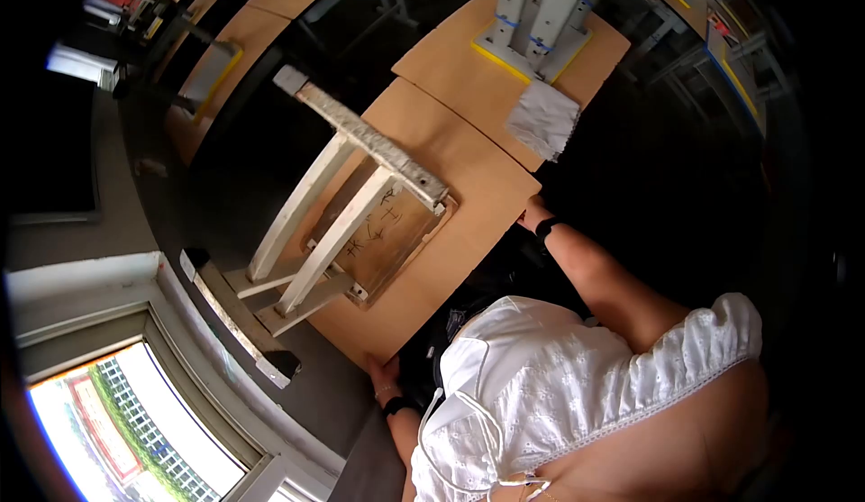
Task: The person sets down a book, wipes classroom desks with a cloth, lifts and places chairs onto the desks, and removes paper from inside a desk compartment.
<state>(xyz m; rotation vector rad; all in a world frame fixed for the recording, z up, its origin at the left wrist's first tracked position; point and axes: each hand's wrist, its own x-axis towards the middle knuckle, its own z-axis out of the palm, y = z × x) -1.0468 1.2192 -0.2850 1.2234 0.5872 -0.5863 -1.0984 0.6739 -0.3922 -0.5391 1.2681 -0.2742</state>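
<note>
A light brown desk top (487, 191) lies in front of me. My left hand (384, 374) is at its near left corner, by the wall, with the fingers partly hidden at the edge. At the near right corner is my right hand (533, 211), its fingers mostly hidden by the desk edge. Both wrists wear dark bands. An upturned wooden stool (369, 146) rests on the desk, legs up, with handwriting on the underside of its seat. Neither hand touches the stool.
Beyond the desk stands another desk (450, 60) with an upturned grey stool (550, 24) and a grey cloth (544, 122). A window (135, 421) and its sill are at the lower left. More desks with upturned stools stand further back.
</note>
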